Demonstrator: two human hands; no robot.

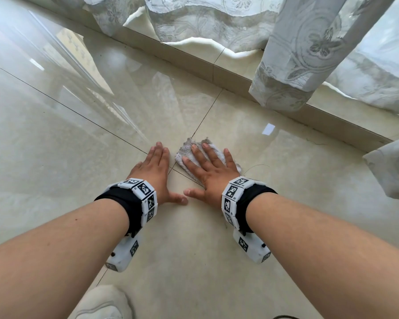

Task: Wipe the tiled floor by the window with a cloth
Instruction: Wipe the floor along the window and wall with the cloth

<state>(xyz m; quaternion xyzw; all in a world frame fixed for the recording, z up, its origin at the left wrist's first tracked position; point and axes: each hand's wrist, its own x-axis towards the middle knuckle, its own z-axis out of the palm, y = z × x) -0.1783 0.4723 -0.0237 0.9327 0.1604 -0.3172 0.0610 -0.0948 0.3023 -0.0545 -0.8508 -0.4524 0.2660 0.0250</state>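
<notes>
While the right hand [213, 176] pressed flat and open upon the cloth [186, 149], the left hand [154, 173] lay open, empty, just beside it.

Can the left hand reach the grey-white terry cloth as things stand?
Probably yes: the left hand lies flat on the beige tiled floor beside the grey-white terry cloth, nothing between; the right hand presses it.

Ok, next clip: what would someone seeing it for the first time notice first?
At the centre, the right hand presses a small greyish cloth flat onto the glossy tiled floor, the left hand bare on the tile beside it. Both wrists wear black bands with white marker blocks. Patterned curtains hang along the top and right.
</notes>
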